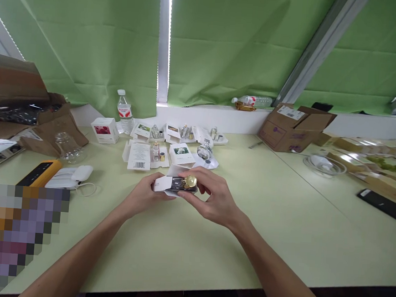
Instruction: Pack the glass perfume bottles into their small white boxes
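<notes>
Over the near side of the table, my left hand (143,193) is closed around a small white box (162,183). My right hand (216,198) grips a dark glass bottle (177,184) with a round gold top (191,181), its fingers on both sides. One end of the bottle meets the box; whether it sits inside cannot be made out. Just beyond lie an opened white carton (140,155) with a barcode, a small clear perfume bottle (155,151), a gold cap (162,156), a white box with a flower picture (181,153) and a round glass bottle (204,152).
More small bottles in white trays (156,131) line the back, beside a white box (105,130) and a water bottle (124,110). Left are a glass jar (67,147) and a white charger (82,173). Right are a cardboard box (288,130), coiled cable (324,165) and black phone (385,206).
</notes>
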Demonstrator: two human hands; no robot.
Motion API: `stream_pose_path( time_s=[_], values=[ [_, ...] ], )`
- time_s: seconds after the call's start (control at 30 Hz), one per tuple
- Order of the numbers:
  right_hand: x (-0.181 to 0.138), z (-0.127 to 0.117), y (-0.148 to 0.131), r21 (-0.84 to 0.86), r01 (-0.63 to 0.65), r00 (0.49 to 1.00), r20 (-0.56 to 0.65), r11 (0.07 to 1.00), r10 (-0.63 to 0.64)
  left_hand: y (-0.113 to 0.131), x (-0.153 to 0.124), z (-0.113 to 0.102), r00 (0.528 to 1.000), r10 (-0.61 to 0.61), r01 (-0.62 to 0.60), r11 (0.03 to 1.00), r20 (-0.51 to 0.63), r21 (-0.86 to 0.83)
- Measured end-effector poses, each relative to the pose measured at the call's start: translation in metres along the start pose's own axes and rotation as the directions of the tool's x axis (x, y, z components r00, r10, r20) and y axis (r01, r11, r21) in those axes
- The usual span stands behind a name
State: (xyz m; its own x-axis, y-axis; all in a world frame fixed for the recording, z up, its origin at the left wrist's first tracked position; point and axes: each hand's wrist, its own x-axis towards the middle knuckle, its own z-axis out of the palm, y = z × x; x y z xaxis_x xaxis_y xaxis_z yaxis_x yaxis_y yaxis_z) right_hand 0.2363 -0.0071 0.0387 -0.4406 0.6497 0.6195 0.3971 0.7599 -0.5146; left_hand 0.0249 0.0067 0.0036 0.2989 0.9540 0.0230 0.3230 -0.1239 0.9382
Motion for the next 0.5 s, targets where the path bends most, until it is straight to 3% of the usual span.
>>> stream_pose_path(
  time_s=[0.5],
  values=[
    [-0.0011,-0.0018,-0.0016,0.009,0.012,0.999,0.035,1.000,-0.013,-0.0043,0.0021,-0.0008,1.000,-0.009,0.009,1.000,0.006,0.001]
  ],
)
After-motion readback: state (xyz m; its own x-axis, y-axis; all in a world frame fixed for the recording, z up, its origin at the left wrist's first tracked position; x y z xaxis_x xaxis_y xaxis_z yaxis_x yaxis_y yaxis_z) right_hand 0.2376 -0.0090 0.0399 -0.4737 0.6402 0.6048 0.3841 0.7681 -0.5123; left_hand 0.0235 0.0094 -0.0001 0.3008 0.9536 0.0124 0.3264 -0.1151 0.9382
